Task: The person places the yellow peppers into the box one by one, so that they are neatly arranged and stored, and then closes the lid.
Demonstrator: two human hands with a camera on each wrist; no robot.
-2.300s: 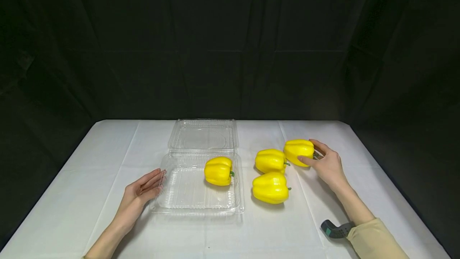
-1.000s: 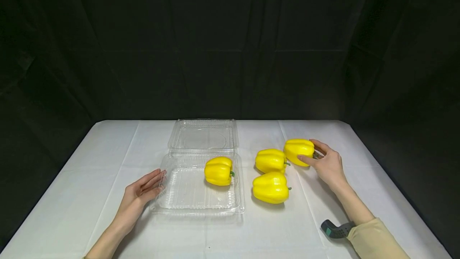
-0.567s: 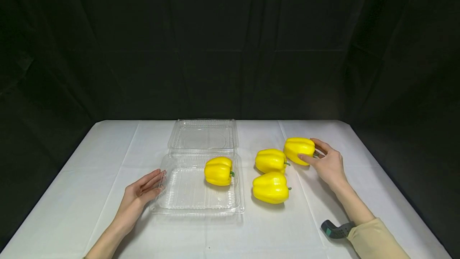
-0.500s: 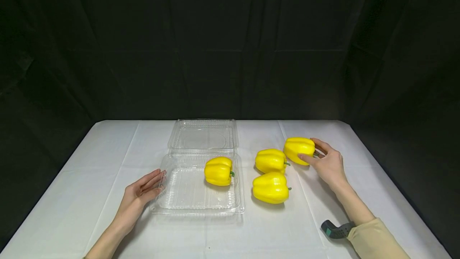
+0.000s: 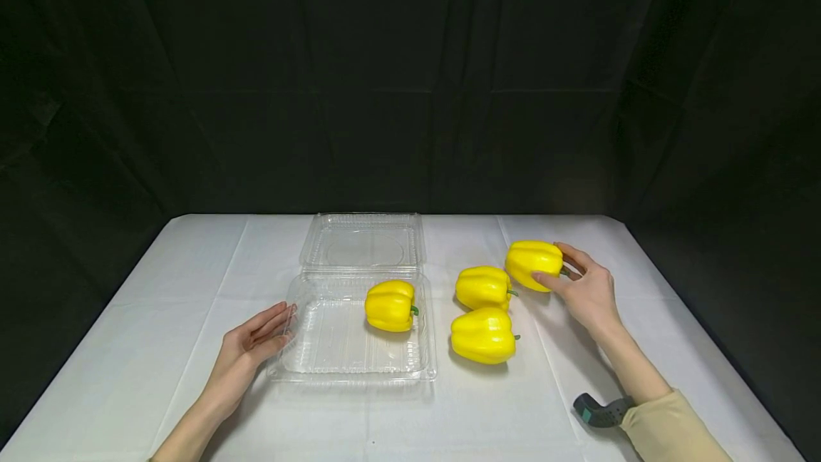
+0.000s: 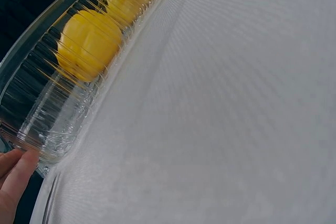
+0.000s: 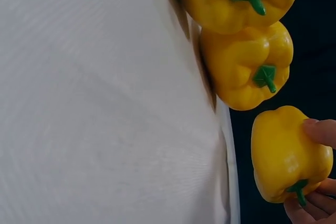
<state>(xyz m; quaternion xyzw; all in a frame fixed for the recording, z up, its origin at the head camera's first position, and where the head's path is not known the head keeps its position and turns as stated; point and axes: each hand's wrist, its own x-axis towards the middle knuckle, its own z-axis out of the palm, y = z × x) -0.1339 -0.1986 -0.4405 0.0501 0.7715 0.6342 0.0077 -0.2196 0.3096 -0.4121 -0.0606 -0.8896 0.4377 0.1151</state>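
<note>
My right hand (image 5: 586, 294) grips a yellow bell pepper (image 5: 534, 264) near its stem end, thumb on the near side and fingers round the far side. The right wrist view shows this pepper (image 7: 286, 150) raised off the white cloth, green stem down. My left hand (image 5: 246, 341) touches the left wall of a clear plastic clamshell container (image 5: 333, 358), fingers fairly straight and thumb apart. One yellow bell pepper (image 5: 390, 306) lies in the container's right half. Two more, a rear pepper (image 5: 482, 287) and a front pepper (image 5: 483, 336), lie close together right of it.
The container's lid (image 5: 362, 241) lies folded back behind its base. A white cloth (image 5: 410, 426) covers the table, and dark curtains (image 5: 398, 84) enclose the back and sides. A dark grey band (image 5: 603, 411) sits at the right wrist by the beige sleeve (image 5: 673, 430).
My right hand has risen slightly with the gripped pepper, which sits a little higher than before. The left hand, container and other peppers have stayed in place.
</note>
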